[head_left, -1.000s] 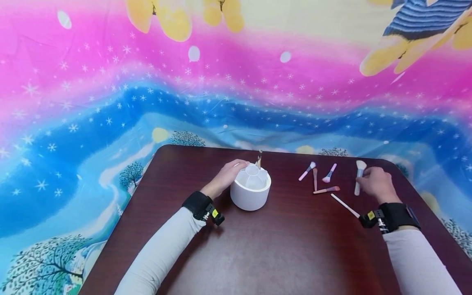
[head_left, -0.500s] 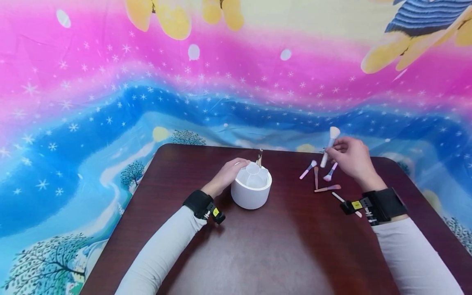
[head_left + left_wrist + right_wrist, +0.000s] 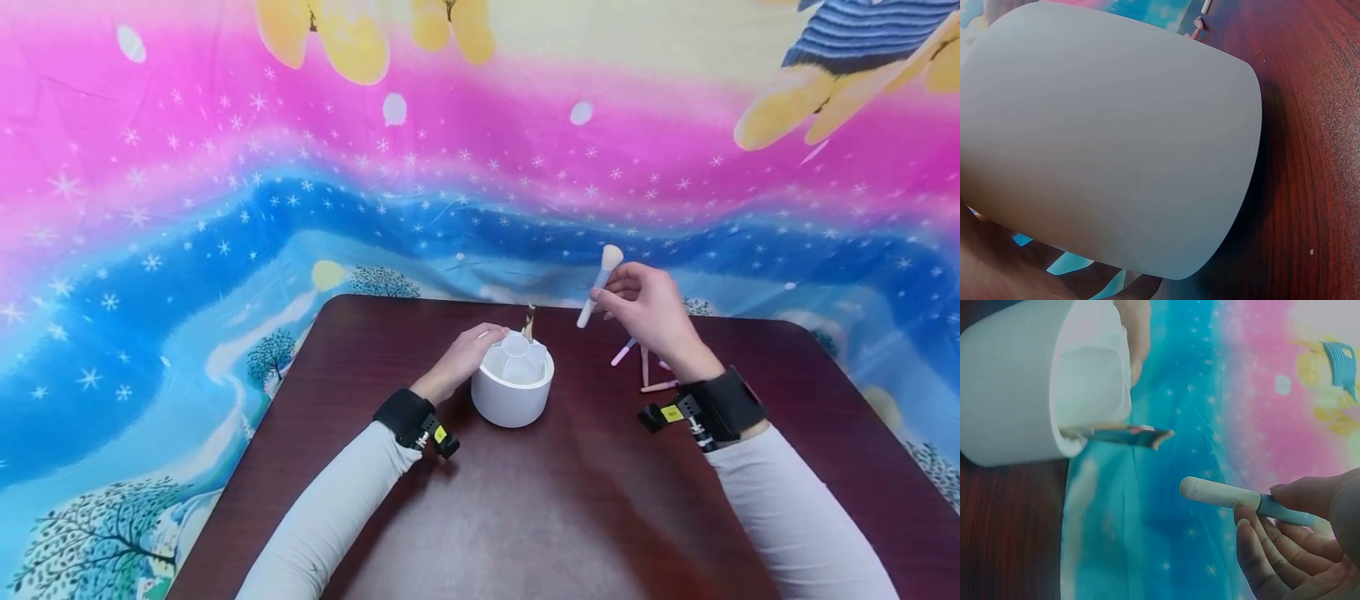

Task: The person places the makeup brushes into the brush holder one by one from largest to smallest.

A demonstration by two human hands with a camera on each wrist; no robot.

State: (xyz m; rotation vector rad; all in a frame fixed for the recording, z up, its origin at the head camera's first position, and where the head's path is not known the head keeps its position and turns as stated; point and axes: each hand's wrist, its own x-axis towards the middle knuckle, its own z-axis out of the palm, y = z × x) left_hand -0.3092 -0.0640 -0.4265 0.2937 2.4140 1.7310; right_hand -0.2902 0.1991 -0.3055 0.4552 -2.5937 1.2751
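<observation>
A makeup brush [image 3: 602,277] with a pale handle and cream bristles is pinched between the thumb and fingers of my right hand [image 3: 651,310]. It is raised above the table, bristles up and slightly tilted. In the right wrist view its rounded handle end [image 3: 1200,489] points toward a white round holder [image 3: 510,404]. My left hand [image 3: 462,354] grips that holder at its left and back rim. Inside, the holder has translucent dividers [image 3: 516,345]. A slim shiny gold-and-dark item [image 3: 1132,435] sticks up from its back right compartment.
Several more makeup brushes lie right of the holder, including one with a pink handle [image 3: 622,353], partly hidden by my right hand and wrist. The dark red table [image 3: 495,508] ends at a colourful cloth backdrop [image 3: 420,217].
My right hand has picked the large brush up from the table's right side and carried it left toward the holder. My left hand has stayed on the holder.
</observation>
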